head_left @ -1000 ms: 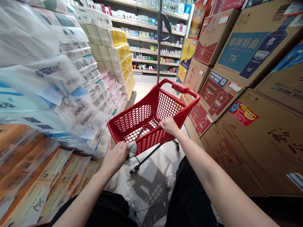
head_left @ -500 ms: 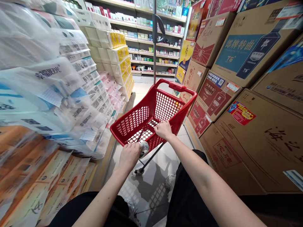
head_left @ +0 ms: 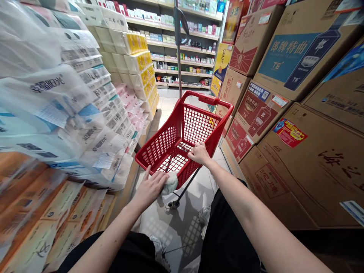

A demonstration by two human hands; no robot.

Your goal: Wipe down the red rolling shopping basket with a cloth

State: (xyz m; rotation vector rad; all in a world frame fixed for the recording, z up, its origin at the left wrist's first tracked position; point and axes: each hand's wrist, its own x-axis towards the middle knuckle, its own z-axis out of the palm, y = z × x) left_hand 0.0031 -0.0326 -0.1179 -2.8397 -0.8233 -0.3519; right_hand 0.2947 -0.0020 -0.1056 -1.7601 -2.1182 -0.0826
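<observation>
A red plastic shopping cart (head_left: 167,140) with a lattice basket stands turned at an angle before me, its basket holding no goods. My right hand (head_left: 200,153) is closed round the basket's near side rim. At the front corner of the basket, my left hand (head_left: 152,185) presses a pale, crumpled cloth (head_left: 170,182) against the rim. The left index finger is raised and apart from the others, while the rest lie over the cloth. Part of the cloth is hidden under that hand.
Stacked cartons (head_left: 298,159) wall the right side. Tissue packs (head_left: 71,102) and orange packs (head_left: 57,220) are piled on the left. A grey pole (head_left: 179,72) rises behind the cart, with product shelves (head_left: 182,49) beyond. Tiled floor (head_left: 182,231) lies under my feet.
My left hand has loosened and spread its fingers, moving slightly left and down, with more of the cloth showing. My right hand stays on the rim. The cart appears slightly shifted in view.
</observation>
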